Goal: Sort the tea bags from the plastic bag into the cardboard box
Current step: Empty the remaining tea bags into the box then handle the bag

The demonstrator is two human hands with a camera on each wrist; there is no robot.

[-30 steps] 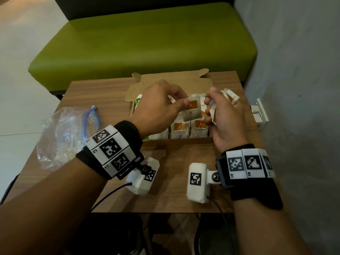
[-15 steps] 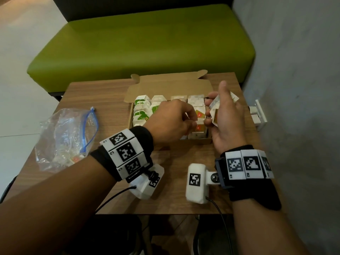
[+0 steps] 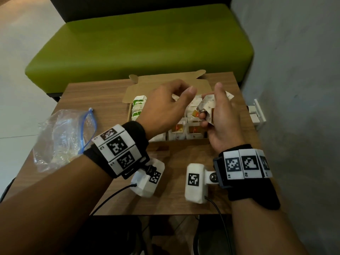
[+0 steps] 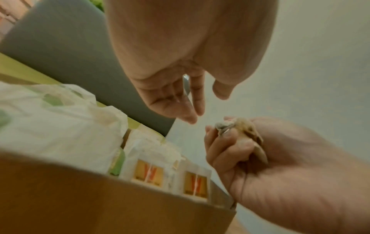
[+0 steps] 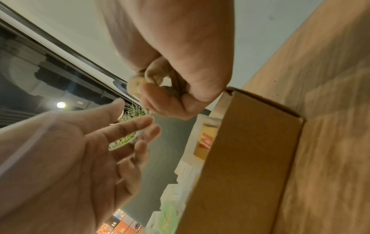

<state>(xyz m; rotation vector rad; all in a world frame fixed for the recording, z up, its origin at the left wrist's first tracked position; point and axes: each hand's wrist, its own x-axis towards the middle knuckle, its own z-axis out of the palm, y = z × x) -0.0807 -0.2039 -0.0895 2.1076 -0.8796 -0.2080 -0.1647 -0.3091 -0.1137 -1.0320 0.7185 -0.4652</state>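
Half a second earlier the left hand (image 3: 165,109) was lowered into the cardboard box (image 3: 166,84) among the packed rows; it has since been raised clear and is now held above the box with fingers relaxed, spread and empty, reaching toward the right hand (image 3: 223,118). A tea bag is thus judged to have just been set down, and another is about to be taken. The remaining tea bags (image 3: 207,105) are gripped as a small bundle in the curled fingers (image 4: 218,152) of the right hand, just beyond the left fingertips and not yet touched by them. The plastic bag (image 3: 62,138) lies well to the left of both hands, and whether anything is left inside cannot be made out. How many bags are clutched is hidden by the fingers, and both wrist views are blurred.
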